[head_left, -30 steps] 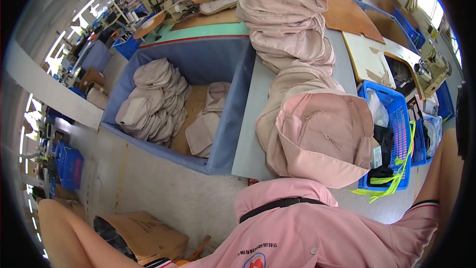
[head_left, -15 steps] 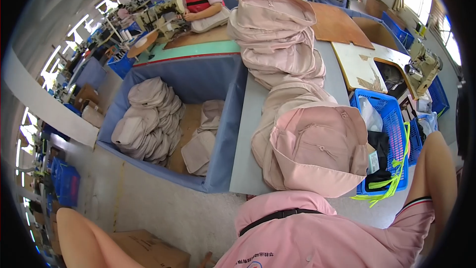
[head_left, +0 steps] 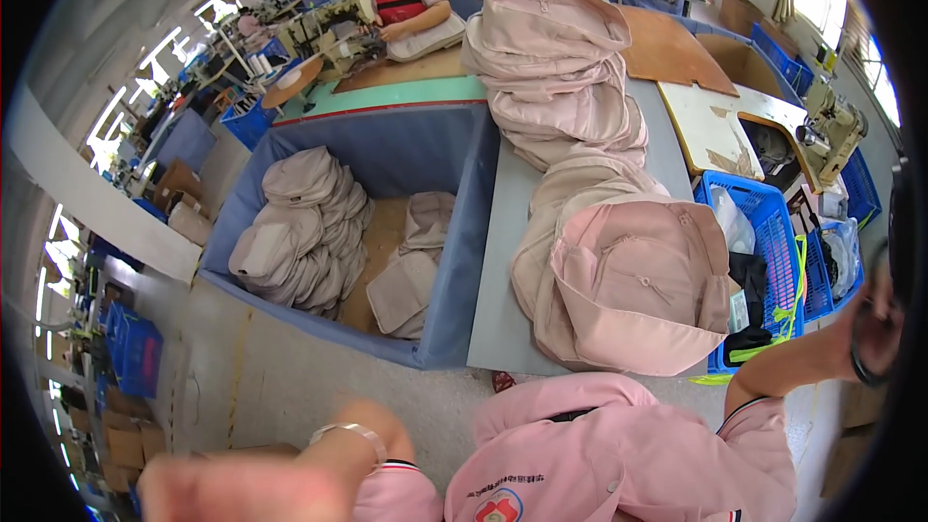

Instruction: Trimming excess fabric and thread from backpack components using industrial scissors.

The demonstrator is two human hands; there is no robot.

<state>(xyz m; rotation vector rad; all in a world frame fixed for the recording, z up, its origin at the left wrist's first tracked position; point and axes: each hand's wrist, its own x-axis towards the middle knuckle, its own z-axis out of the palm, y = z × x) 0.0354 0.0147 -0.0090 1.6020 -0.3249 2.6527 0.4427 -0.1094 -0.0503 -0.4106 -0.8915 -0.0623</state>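
My left hand (head_left: 246, 488) is raised close to the camera at the lower left, smeared by motion, with a pale bracelet on the wrist. Its fingers cannot be made out. Out at the right rim is my right hand (head_left: 878, 314), partly in shadow and cut off, a dark band at its wrist. Whether it holds anything does not show. Neither hand touches the pink backpack (head_left: 643, 280), which lies mouth open towards me on the grey table (head_left: 498, 300). Behind it, more pale pink backpacks (head_left: 556, 39) rise in a tall, leaning stack.
A blue fabric-lined bin (head_left: 445, 300) at left holds piled backpacks (head_left: 300, 232). Right of the table stands a blue basket (head_left: 778, 261) with dark cloth and lime-green strips. A sewing machine (head_left: 826, 130) is beyond it. A co-worker (head_left: 411, 5) sews at the back.
Both my hands have come up into view, the left at lower left, the right at the right rim. The scene has shifted slightly rightward. The co-worker's head has turned down towards the machine.
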